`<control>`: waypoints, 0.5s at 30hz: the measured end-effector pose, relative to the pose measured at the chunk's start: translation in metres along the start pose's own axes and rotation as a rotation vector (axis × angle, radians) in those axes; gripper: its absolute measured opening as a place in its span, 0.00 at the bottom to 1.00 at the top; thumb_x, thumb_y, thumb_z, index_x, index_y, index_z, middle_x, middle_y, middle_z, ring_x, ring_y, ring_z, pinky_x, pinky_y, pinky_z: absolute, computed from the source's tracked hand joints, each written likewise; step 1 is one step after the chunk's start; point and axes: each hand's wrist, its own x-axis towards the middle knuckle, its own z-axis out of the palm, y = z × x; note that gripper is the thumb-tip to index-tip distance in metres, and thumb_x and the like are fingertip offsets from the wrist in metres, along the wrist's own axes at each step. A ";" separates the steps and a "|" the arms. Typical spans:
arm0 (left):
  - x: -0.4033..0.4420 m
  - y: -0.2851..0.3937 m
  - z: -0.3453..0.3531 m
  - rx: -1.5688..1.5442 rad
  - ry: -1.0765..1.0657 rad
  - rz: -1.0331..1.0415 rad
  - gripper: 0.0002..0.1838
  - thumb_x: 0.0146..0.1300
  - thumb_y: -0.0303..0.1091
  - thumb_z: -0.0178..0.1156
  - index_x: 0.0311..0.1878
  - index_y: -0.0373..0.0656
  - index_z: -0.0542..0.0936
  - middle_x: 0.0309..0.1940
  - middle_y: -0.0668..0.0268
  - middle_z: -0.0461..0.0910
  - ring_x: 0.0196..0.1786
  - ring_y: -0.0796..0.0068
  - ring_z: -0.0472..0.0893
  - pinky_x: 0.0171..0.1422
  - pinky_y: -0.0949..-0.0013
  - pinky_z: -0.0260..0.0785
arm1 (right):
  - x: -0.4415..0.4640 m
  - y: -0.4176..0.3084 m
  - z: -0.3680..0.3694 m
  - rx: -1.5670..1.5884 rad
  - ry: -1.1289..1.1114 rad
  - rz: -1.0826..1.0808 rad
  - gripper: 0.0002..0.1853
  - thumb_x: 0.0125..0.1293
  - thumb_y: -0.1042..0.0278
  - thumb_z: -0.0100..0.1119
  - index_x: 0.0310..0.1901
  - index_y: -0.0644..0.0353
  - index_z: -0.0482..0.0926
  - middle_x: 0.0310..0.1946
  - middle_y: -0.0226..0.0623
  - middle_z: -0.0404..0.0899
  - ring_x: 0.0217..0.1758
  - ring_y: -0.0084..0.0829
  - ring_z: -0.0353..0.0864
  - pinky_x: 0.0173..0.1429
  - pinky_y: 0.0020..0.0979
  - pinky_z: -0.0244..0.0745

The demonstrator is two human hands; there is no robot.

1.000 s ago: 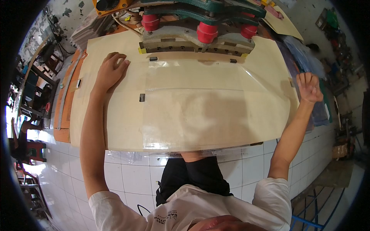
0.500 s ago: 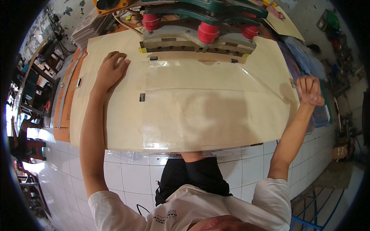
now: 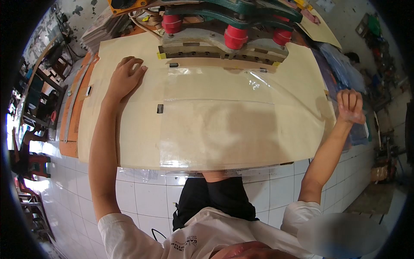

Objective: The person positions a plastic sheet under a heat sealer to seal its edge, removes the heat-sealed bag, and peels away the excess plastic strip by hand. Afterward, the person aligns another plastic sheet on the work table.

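At left in the head view, resting the left hand [image 3: 126, 77] on the cream board [image 3: 138, 129] with fingers loosely bent, thumb apart. Past the board's right edge, holding up the right hand [image 3: 350, 105] with fingers curled together; cannot tell whether clamped on the clear film [image 3: 215, 134], laid over the board before the machine [image 3: 198, 41]. Unable to make out the right fingertips, the film's right edge or the machine's cropped top.
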 end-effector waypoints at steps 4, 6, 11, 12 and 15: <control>-0.001 0.002 -0.002 -0.005 -0.007 -0.009 0.24 0.72 0.52 0.60 0.59 0.43 0.85 0.67 0.51 0.77 0.71 0.49 0.74 0.74 0.54 0.68 | -0.003 -0.002 -0.004 0.022 -0.019 -0.053 0.10 0.44 0.67 0.74 0.19 0.44 0.79 0.17 0.17 0.68 0.21 0.18 0.67 0.35 0.24 0.66; -0.001 0.000 -0.001 -0.002 0.000 0.005 0.24 0.71 0.52 0.60 0.59 0.43 0.85 0.67 0.51 0.77 0.71 0.49 0.75 0.74 0.54 0.68 | -0.003 -0.003 -0.005 0.021 -0.022 -0.052 0.10 0.44 0.67 0.74 0.19 0.43 0.78 0.17 0.16 0.68 0.21 0.18 0.67 0.35 0.24 0.66; 0.000 -0.008 0.006 -0.071 0.023 -0.004 0.24 0.71 0.51 0.61 0.59 0.43 0.85 0.66 0.50 0.77 0.70 0.48 0.76 0.73 0.54 0.69 | -0.003 -0.006 -0.003 0.067 -0.034 -0.099 0.12 0.44 0.69 0.74 0.17 0.42 0.77 0.17 0.16 0.67 0.21 0.17 0.67 0.36 0.24 0.66; 0.000 -0.005 0.003 -0.061 0.016 -0.002 0.24 0.71 0.51 0.61 0.59 0.43 0.85 0.66 0.50 0.78 0.69 0.48 0.76 0.72 0.54 0.69 | -0.002 -0.007 -0.002 0.095 -0.031 -0.117 0.12 0.44 0.69 0.74 0.17 0.42 0.77 0.17 0.16 0.67 0.21 0.17 0.67 0.37 0.25 0.66; -0.002 0.004 -0.002 -0.052 0.007 0.002 0.24 0.71 0.51 0.61 0.59 0.43 0.85 0.65 0.50 0.78 0.68 0.49 0.77 0.71 0.54 0.70 | -0.006 -0.012 -0.004 0.123 -0.007 -0.142 0.13 0.45 0.70 0.75 0.17 0.42 0.78 0.17 0.16 0.67 0.22 0.18 0.68 0.38 0.25 0.66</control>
